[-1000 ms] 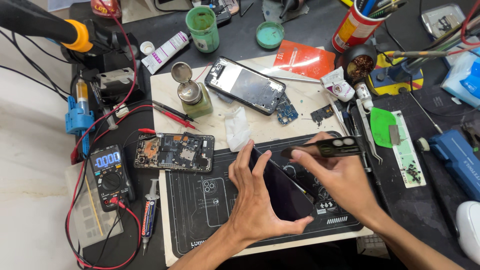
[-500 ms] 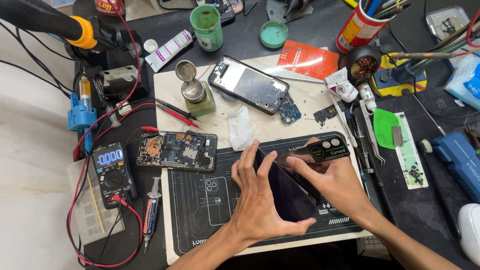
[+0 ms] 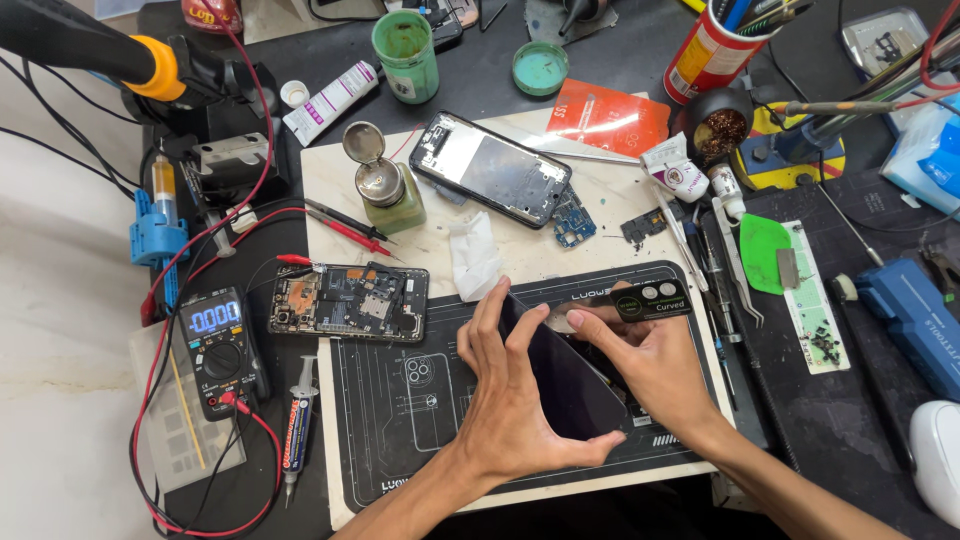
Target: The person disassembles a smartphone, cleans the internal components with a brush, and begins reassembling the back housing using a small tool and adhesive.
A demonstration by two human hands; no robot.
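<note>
A dark phone screen panel (image 3: 575, 385) stands tilted on the black repair mat (image 3: 400, 420). My left hand (image 3: 510, 410) grips its left and lower edges with spread fingers. My right hand (image 3: 650, 355) is on the panel's right side and holds a thin metal pry tool with a black handle (image 3: 640, 300), whose blade lies against the panel's upper edge. An opened phone body showing its circuit boards (image 3: 350, 300) lies at the mat's upper left. A second opened phone frame (image 3: 490, 168) rests on the pale board further back.
A multimeter (image 3: 218, 345) with red leads, a syringe (image 3: 297, 430), a solvent bottle (image 3: 385, 190), a green cup (image 3: 405, 42), tweezers (image 3: 740, 265), a red can of tools (image 3: 710, 45), a white tissue (image 3: 472, 255), a blue tool (image 3: 915, 320) and a soldering handle (image 3: 90, 50) crowd the bench.
My right hand with the pry tool has slid left along the panel's top edge. The left hand has kept its grip, and the panel has tilted up slightly.
</note>
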